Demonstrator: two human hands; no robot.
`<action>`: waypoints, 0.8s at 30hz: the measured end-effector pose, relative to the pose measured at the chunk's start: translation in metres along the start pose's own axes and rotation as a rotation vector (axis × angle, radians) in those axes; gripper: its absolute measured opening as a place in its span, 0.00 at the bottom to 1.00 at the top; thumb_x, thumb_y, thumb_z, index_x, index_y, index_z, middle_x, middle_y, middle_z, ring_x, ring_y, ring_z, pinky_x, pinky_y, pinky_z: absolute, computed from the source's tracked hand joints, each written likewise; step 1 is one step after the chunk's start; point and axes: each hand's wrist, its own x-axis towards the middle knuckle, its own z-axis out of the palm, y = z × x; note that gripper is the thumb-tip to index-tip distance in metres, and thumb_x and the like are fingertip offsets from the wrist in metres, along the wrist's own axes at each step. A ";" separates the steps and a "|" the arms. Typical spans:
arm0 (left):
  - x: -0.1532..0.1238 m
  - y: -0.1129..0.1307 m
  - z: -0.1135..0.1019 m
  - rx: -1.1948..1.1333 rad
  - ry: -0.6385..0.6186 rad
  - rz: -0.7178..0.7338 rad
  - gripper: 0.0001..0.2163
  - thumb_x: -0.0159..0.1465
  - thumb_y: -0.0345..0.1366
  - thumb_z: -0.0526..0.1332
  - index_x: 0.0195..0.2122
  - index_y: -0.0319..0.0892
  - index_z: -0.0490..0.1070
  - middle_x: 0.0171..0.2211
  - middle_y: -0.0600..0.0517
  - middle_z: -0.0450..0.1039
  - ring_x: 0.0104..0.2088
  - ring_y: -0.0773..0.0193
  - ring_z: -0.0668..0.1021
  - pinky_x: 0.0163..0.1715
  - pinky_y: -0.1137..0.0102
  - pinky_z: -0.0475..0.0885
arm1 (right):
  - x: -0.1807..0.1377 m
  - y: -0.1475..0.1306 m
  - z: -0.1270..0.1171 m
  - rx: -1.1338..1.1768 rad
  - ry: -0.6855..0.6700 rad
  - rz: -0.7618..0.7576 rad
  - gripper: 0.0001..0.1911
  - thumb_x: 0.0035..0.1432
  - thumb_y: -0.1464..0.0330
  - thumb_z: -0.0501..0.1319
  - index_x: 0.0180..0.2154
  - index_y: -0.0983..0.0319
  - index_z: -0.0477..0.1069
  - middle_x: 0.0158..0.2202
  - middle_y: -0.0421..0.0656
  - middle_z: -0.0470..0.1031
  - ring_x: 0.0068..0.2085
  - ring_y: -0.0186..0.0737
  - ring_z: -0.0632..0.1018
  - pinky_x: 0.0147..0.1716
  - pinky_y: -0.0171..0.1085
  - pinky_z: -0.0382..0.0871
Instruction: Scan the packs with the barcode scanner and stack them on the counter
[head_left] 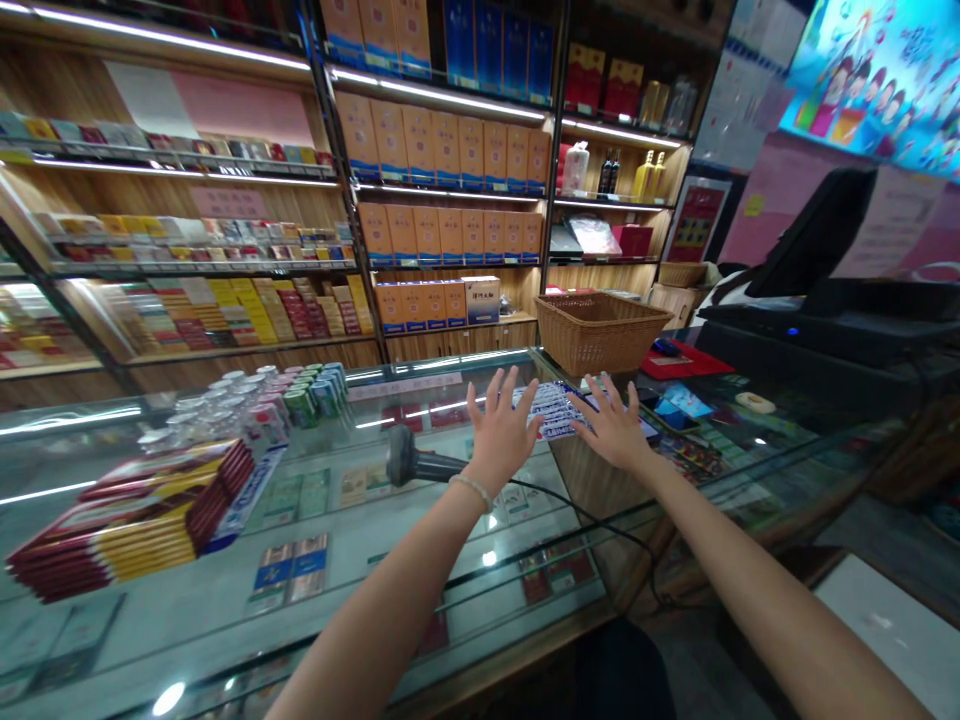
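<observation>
My left hand (504, 425) is held out over the glass counter (337, 520) with its fingers spread and nothing in it; a bracelet circles the wrist. My right hand (613, 425) is likewise stretched out, fingers apart and holding nothing. Behind and between the hands lie blue-and-white printed packets (551, 408), partly hidden by them. A black handheld barcode scanner (420, 462) rests on the glass just left of my left wrist, and its cable runs off to the right beneath my forearms.
Stacked red and yellow packets (142, 515) and rows of small containers (247, 405) stand at the left of the counter. A wicker basket (600, 335) sits at the back. To the right are a red mat (686, 362) and a black register terminal (825, 310). Stocked shelves line the wall.
</observation>
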 end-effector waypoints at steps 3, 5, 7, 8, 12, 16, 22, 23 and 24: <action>0.004 -0.001 -0.006 0.003 0.014 -0.002 0.25 0.72 0.49 0.55 0.69 0.53 0.63 0.74 0.44 0.53 0.74 0.46 0.55 0.70 0.36 0.42 | 0.009 -0.005 -0.007 0.011 0.009 -0.032 0.27 0.72 0.54 0.52 0.67 0.50 0.65 0.74 0.50 0.56 0.73 0.57 0.53 0.68 0.67 0.38; 0.008 -0.004 -0.012 0.015 0.023 -0.015 0.26 0.71 0.50 0.55 0.69 0.53 0.62 0.75 0.44 0.51 0.74 0.45 0.54 0.70 0.35 0.42 | 0.018 -0.011 -0.012 0.020 0.028 -0.044 0.26 0.72 0.54 0.52 0.67 0.50 0.65 0.74 0.49 0.56 0.73 0.56 0.53 0.69 0.67 0.37; 0.010 -0.010 -0.020 0.031 0.031 -0.036 0.27 0.71 0.50 0.56 0.70 0.52 0.61 0.76 0.44 0.50 0.75 0.45 0.53 0.70 0.35 0.42 | 0.029 -0.020 -0.018 0.032 0.053 -0.044 0.26 0.72 0.54 0.52 0.67 0.50 0.65 0.74 0.49 0.56 0.73 0.56 0.53 0.69 0.67 0.36; 0.010 -0.013 -0.024 0.040 0.033 -0.046 0.28 0.71 0.50 0.56 0.71 0.52 0.60 0.76 0.44 0.49 0.75 0.45 0.52 0.70 0.36 0.42 | 0.034 -0.024 -0.021 0.040 0.065 -0.044 0.26 0.72 0.54 0.52 0.67 0.50 0.65 0.74 0.50 0.56 0.73 0.56 0.52 0.69 0.67 0.35; 0.008 -0.034 -0.046 0.087 0.050 -0.086 0.29 0.70 0.49 0.58 0.71 0.51 0.59 0.76 0.42 0.47 0.75 0.44 0.51 0.70 0.36 0.43 | 0.056 -0.049 -0.031 0.080 0.102 -0.049 0.26 0.72 0.54 0.52 0.67 0.51 0.65 0.74 0.50 0.56 0.74 0.57 0.51 0.69 0.67 0.35; -0.002 -0.061 -0.069 0.153 0.063 -0.112 0.29 0.70 0.49 0.58 0.71 0.49 0.60 0.75 0.41 0.49 0.75 0.43 0.52 0.70 0.37 0.42 | 0.073 -0.083 -0.036 0.136 0.131 -0.070 0.27 0.72 0.54 0.53 0.68 0.50 0.64 0.74 0.51 0.56 0.74 0.58 0.52 0.69 0.67 0.35; -0.028 -0.110 -0.093 0.255 0.069 -0.202 0.28 0.69 0.47 0.59 0.69 0.48 0.64 0.75 0.40 0.49 0.74 0.42 0.54 0.70 0.36 0.44 | 0.091 -0.134 -0.035 0.234 0.118 -0.055 0.27 0.72 0.54 0.52 0.68 0.50 0.65 0.73 0.50 0.57 0.73 0.57 0.53 0.68 0.67 0.38; -0.034 -0.119 -0.096 0.263 0.069 -0.207 0.28 0.69 0.47 0.59 0.69 0.48 0.64 0.75 0.40 0.50 0.74 0.42 0.54 0.69 0.36 0.44 | 0.093 -0.141 -0.034 0.245 0.108 -0.051 0.27 0.72 0.54 0.52 0.68 0.50 0.64 0.73 0.49 0.57 0.73 0.57 0.53 0.68 0.67 0.39; -0.039 -0.127 -0.099 0.271 0.073 -0.219 0.28 0.69 0.47 0.59 0.69 0.48 0.63 0.75 0.39 0.50 0.74 0.42 0.53 0.69 0.35 0.44 | 0.095 -0.147 -0.034 0.253 0.099 -0.048 0.27 0.72 0.54 0.52 0.68 0.49 0.64 0.74 0.49 0.56 0.73 0.57 0.52 0.68 0.67 0.39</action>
